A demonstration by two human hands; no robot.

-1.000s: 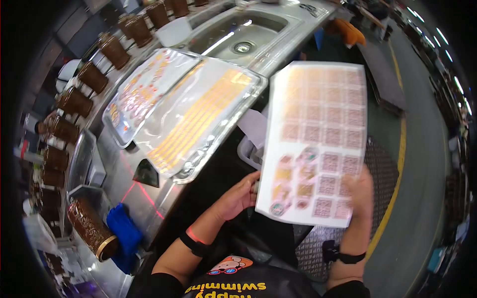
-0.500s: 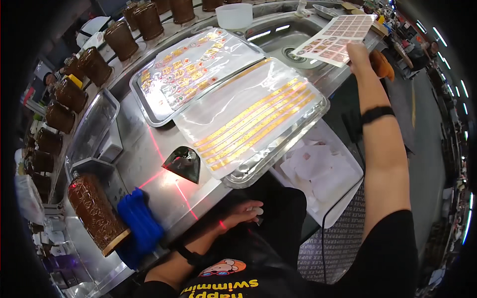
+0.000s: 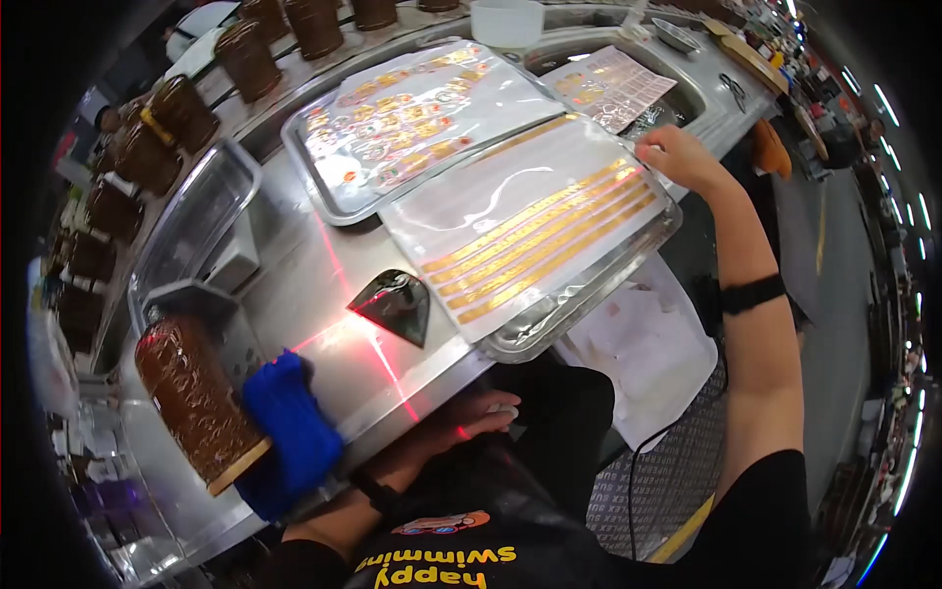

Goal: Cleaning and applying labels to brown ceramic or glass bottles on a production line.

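My right hand (image 3: 677,152) reaches out over the far right corner of a metal tray (image 3: 549,329). The tray holds a clear sheet with rows of gold strips (image 3: 540,226). The hand's fingers are loosely curled and nothing shows in them. Just beyond it, a sheet of pink and orange stickers (image 3: 608,86) lies in the sink (image 3: 687,83). My left hand (image 3: 481,412) rests flat against the counter's front edge, holding nothing. A second tray (image 3: 339,201) behind carries a sheet of colourful stickers (image 3: 412,118).
A black wedge-shaped device (image 3: 392,302) casts red laser lines on the steel counter. At the front left lie a blue cloth (image 3: 289,432) and a brown patterned jar (image 3: 191,393). More brown jars (image 3: 147,147) line the back left. A white bag (image 3: 643,344) hangs below the counter.
My right hand carried the sticker sheet from in front of me out to the sink and let it go; it now sits by the tray's corner. My left hand dropped to the counter edge.
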